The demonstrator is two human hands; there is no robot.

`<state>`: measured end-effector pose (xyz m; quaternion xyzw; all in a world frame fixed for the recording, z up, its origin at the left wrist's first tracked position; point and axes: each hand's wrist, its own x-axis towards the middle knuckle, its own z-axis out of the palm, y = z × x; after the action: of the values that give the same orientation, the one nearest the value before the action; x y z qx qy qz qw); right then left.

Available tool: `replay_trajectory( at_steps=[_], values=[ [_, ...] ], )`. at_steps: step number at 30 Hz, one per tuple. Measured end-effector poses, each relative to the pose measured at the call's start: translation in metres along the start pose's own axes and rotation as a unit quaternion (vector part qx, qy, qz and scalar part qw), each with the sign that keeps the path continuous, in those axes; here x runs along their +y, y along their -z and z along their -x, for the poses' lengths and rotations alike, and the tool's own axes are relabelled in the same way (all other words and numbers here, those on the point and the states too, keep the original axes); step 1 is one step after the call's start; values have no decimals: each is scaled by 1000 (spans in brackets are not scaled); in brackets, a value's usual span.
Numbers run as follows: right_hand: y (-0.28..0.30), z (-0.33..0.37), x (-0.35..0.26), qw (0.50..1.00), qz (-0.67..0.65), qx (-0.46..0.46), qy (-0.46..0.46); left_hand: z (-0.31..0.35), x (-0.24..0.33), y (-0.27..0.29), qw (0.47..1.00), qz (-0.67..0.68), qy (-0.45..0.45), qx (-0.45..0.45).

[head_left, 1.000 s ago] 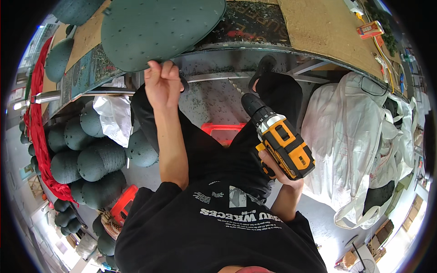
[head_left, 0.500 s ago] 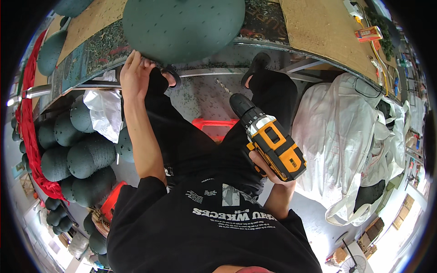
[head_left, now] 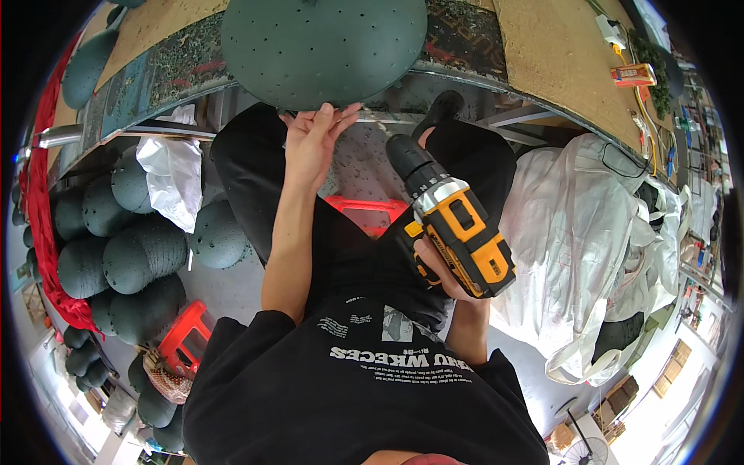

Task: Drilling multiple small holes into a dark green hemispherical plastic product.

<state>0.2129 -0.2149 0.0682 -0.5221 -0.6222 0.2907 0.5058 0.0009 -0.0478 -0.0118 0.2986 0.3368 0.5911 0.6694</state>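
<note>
A dark green plastic dome [head_left: 325,50], dotted with small holes, rests at the front edge of the workbench. My left hand [head_left: 308,151] is at its near rim, fingers stretched out and apart, the tips touching the edge; part of the fingers is hidden beneath. My right hand [head_left: 446,271] is closed around the grip of a yellow and black cordless drill [head_left: 457,225]. The drill points up and left, and its bit [head_left: 373,120] ends close to my left fingertips, just short of the rim.
Green shavings and cardboard [head_left: 573,54] cover the workbench. Several stacked green domes [head_left: 143,260] stand at left, near a red cloth [head_left: 50,248] and a red plastic stool [head_left: 184,333]. Large white sacks [head_left: 566,248] fill the right. A red stool [head_left: 364,205] shows between my legs.
My left hand has moved right along the dome's near rim, toward the drill bit. The drill has shifted slightly left and up, bringing its tip nearer the rim.
</note>
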Motion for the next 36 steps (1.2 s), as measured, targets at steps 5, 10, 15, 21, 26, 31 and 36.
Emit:
replay_trajectory(
  at_steps=[5, 10, 15, 21, 26, 31, 36],
  values=[
    [-16, 2, 2, 994, 103, -14, 44, -4, -11, -16, 999, 15, -28, -5],
    [-23, 4, 15, 960, 220, -37, 171, -1, -19, -17, 998, 49, -41, 30],
    [-28, 15, 23, 995, -31, -62, -69, -1, -21, -17, 997, 52, -39, 31],
    [-31, 18, 31, 992, 92, -84, -25, 0, -20, -19, 997, 46, -48, 44],
    [-31, 23, 34, 906, 366, -109, 182, 0, -21, -20, 996, 45, -47, 53],
    [-30, 30, 36, 979, 3, -103, -177, 2, -22, -21, 996, 38, -50, 60],
    [-28, 26, 28, 984, -13, -72, -165, 1, -22, -21, 996, 36, -55, 56]
  ],
)
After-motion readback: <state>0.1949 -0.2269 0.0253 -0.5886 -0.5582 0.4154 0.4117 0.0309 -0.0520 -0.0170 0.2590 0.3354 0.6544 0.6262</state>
